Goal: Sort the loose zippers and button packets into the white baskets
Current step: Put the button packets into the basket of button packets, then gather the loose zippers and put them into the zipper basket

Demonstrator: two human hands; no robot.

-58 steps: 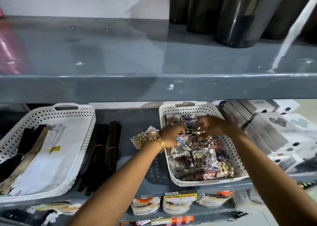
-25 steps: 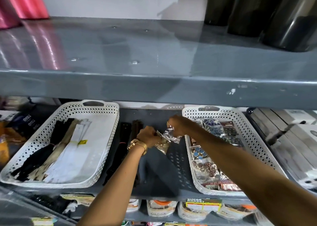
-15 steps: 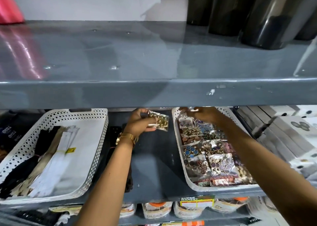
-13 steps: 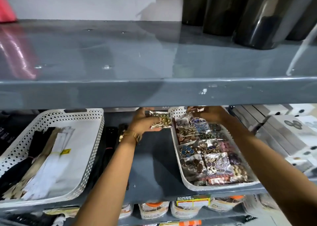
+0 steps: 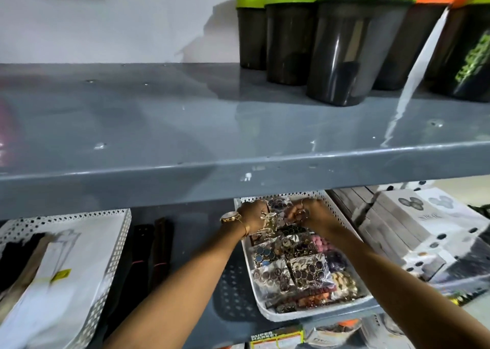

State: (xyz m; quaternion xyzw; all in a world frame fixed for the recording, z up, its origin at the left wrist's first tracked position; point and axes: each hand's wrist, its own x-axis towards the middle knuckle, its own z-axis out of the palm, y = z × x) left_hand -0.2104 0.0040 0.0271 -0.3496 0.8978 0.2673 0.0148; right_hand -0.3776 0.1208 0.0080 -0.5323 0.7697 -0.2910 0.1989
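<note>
Partly shelf-hidden, both hands (image 5: 278, 216) over button basket (image 5: 315, 310).

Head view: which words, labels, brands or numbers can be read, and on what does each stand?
"SUPER MARKET": packet on the lower shelf, below the button basket.
White box on the right: faint grey lettering, too blurred to read.
Dark shaker at top right: green print, unreadable.
Yellow tag in the left basket: no legible text.
Button packets: no readable labels.
</note>
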